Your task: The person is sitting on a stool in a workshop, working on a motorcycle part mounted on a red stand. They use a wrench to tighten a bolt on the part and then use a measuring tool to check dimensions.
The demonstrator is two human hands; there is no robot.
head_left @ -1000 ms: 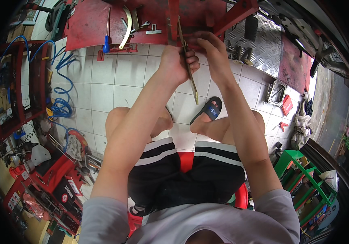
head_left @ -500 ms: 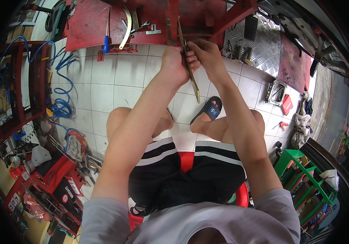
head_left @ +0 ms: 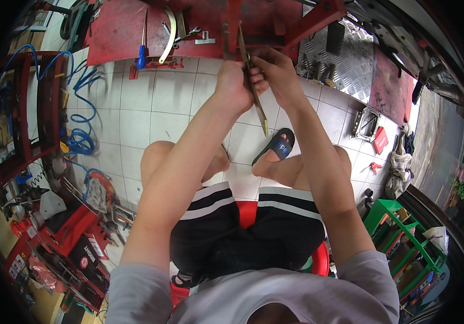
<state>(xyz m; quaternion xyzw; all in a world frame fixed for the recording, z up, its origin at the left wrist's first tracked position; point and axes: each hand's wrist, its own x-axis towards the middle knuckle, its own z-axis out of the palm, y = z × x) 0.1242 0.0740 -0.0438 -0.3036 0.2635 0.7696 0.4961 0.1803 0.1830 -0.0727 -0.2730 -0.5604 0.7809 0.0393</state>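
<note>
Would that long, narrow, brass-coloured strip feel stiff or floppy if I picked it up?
Likely stiff: the long, narrow, brass-coloured strip runs nearly straight on both sides of the bare left hand. It may feel light for its length, since it looks thin. Held loosely, it might tip, with both ends sticking out.

Dull, brass-toned metal strip (head_left: 259,105) at upper centre; scuffed, matt red table (head_left: 119,35) along the top; rough-patterned metal plate (head_left: 348,65) upper right; smooth, glossy floor tiles (head_left: 135,128) mid-frame
</note>
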